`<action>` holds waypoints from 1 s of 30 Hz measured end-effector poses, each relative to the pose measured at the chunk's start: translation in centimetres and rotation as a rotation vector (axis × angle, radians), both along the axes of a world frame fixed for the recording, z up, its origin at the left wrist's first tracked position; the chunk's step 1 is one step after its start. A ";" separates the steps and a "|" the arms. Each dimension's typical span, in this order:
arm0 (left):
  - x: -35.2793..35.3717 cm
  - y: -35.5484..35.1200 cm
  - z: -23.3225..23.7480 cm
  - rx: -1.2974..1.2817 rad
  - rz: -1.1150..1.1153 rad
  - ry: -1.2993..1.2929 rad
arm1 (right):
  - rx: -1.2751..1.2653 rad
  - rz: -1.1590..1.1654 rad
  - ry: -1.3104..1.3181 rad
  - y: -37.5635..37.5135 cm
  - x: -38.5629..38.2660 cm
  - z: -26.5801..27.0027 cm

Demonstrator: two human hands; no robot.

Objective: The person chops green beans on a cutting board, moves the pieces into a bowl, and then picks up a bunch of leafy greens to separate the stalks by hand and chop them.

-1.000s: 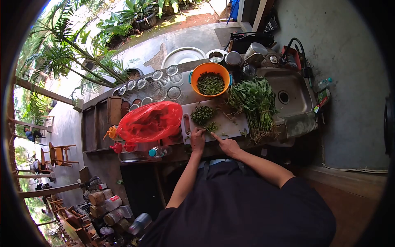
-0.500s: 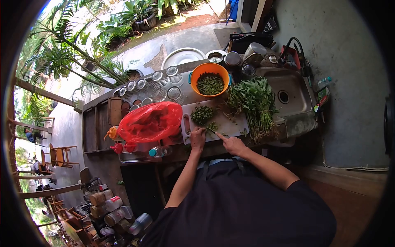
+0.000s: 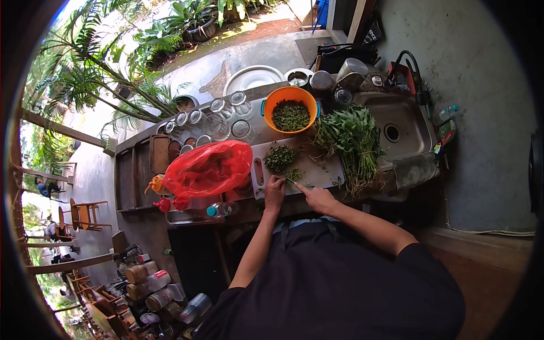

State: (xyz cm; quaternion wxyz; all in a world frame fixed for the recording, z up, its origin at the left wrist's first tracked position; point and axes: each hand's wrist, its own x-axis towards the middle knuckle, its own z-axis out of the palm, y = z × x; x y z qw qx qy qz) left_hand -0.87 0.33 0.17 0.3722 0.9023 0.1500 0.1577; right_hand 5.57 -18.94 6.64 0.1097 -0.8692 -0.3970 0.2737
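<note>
My right hand (image 3: 319, 199) is closed round a knife whose blade (image 3: 291, 181) points toward my left fingers. At the near edge of the white cutting board (image 3: 323, 179), my left hand (image 3: 275, 191) has its fingers pressed together on something too small to make out. A heap of chopped greens (image 3: 279, 158) and a smaller pile (image 3: 294, 174) lie on the board just beyond the blade. Uncut leafy stems with roots (image 3: 354, 148) rest at the board's right side. Behind the board, an orange colander (image 3: 290, 94) holds more chopped greens.
A red plastic bag (image 3: 208, 169) lies left of the board, with a bottle (image 3: 220, 210) near the front edge. Upturned glasses (image 3: 241, 130) stand behind the bag. The sink (image 3: 407, 116) is at the right, with pots (image 3: 321, 81) behind the greens.
The knife blade has tipped slightly and sits a little nearer my left fingers. My right hand has shifted slightly left. The whole view has moved a touch.
</note>
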 end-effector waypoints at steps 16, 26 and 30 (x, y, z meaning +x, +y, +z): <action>0.1 -0.1 -0.1 -0.026 0.045 0.045 | 0.087 -0.040 -0.096 -1.4 -1.1 -3.0; 0.1 0.0 0.0 -0.052 0.030 0.011 | -0.022 -0.049 -0.077 -1.4 -0.9 0.6; 0.0 -0.1 0.2 -0.035 0.045 -0.001 | -0.008 -0.048 -0.056 -0.2 -1.3 0.8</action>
